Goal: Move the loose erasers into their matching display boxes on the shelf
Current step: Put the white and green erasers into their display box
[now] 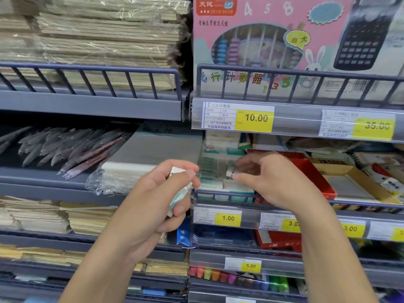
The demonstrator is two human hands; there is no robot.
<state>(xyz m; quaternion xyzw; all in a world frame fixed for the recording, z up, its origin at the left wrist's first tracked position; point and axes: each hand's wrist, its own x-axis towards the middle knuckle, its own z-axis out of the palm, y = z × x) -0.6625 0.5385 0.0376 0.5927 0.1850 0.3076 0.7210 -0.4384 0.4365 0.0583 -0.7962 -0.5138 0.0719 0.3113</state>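
My left hand [162,200] is closed around a small stack of white erasers with teal sleeves [180,193], held in front of the shelf edge. My right hand [275,182] reaches over the wire rail and pinches one small white eraser [229,172] between thumb and fingertips. It hovers just above the display box of white and teal erasers [215,182], which sits in rows on the middle shelf. A red display box [312,173] stands just right of my right hand, partly hidden by it.
A blue wire rail [218,193] fronts the shelf above price tags [228,218]. A plastic-wrapped white stack [122,173] lies left of the eraser box, pens [65,149] further left. A yellow cardboard box [358,184] sits at right. Paper stacks and an abacus box fill other shelves.
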